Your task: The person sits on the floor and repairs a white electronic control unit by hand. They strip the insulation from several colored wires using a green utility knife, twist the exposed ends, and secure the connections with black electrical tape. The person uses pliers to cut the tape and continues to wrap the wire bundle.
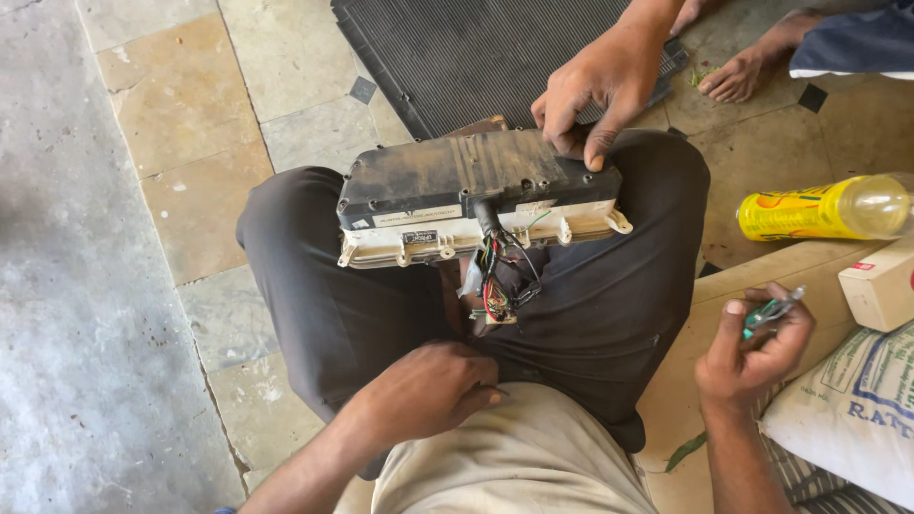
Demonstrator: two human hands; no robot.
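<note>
A dusty black and cream plastic instrument housing [476, 195], with a bundle of coloured wires [500, 276] hanging from its back, lies across the seated person's dark-trousered lap. Another person's hand [595, 90] presses its far edge. The left hand [424, 390] rests loosely curled near the waist, pinching a thin pin. The right hand [752, 352] grips a small green-handled screwdriver [773, 310] beside a yellow plastic bottle [824, 207].

A dusty instrument cluster [476, 195] sits on the person's lap; another person's hand [595, 90] steadies its top edge, while the right hand [752, 347] holds a small green tool [773, 310].
</note>
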